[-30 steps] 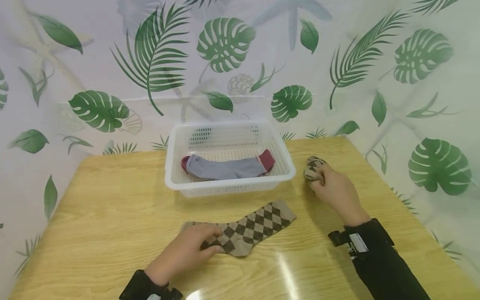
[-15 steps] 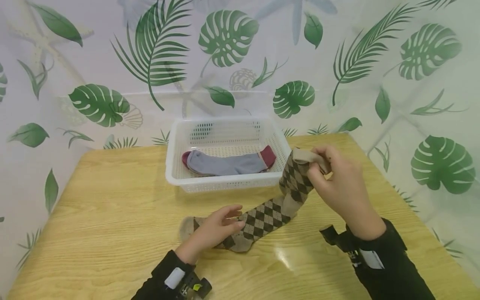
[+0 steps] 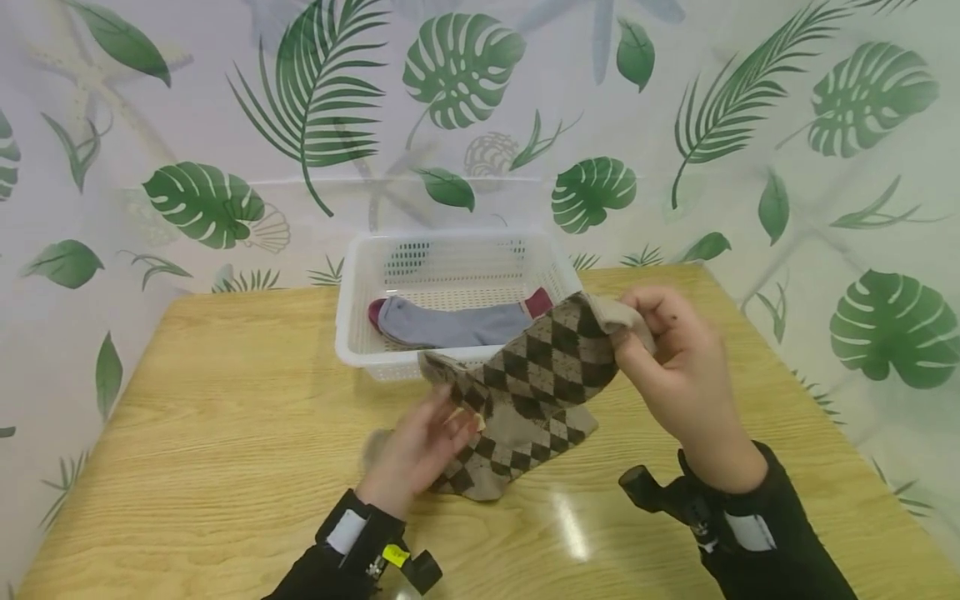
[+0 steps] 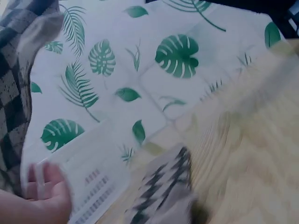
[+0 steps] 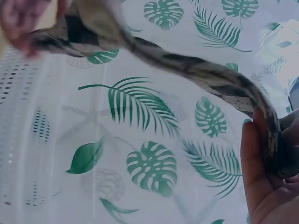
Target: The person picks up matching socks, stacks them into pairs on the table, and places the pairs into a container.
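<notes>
Behind held argyle sock (image 3: 555, 354), basket (image 3: 346, 333), grey sock (image 3: 450, 326) inside

Right hand (image 3: 678, 371) in pinch, left hand (image 3: 420, 443) apart

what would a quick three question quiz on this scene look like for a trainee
1. Which hand grips the cuff of the raised argyle sock?
2. Most of the topmost sock in the white basket is: a) yellow, b) grey-blue, c) green?
3. True or false: a second argyle sock lies on the table, outside the white basket.

Key:
1. The right hand.
2. b) grey-blue.
3. True.
</notes>
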`<state>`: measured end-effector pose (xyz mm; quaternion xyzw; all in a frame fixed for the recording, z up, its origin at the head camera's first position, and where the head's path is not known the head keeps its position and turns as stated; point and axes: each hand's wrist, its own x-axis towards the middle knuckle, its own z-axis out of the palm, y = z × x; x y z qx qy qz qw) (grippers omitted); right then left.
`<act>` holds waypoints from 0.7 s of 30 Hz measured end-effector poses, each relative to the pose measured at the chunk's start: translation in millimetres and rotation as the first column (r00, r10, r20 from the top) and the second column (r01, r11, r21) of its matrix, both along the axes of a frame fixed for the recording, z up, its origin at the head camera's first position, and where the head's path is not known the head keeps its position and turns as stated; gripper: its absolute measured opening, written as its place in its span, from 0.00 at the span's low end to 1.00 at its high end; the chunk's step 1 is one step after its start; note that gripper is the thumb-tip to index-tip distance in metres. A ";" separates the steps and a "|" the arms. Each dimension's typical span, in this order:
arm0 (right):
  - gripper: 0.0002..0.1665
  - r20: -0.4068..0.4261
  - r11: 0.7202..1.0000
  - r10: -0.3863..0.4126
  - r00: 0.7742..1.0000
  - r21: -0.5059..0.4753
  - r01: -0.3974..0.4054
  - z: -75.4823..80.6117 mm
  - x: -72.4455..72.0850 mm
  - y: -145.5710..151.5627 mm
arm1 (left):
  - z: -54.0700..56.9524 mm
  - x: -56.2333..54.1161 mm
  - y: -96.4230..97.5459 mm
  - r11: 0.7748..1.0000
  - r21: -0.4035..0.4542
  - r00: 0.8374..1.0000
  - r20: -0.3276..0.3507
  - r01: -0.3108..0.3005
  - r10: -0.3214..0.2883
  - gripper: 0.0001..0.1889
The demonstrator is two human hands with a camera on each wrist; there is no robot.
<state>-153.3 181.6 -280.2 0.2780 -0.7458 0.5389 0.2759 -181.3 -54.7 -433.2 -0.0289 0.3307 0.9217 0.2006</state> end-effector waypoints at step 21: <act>0.12 0.689 0.948 -0.170 0.704 0.310 -0.074 -111.7 -36.2 46.4 | -7.3 19.1 -93.2 0.542 -0.840 0.983 -0.126 -0.034 -0.134 0.09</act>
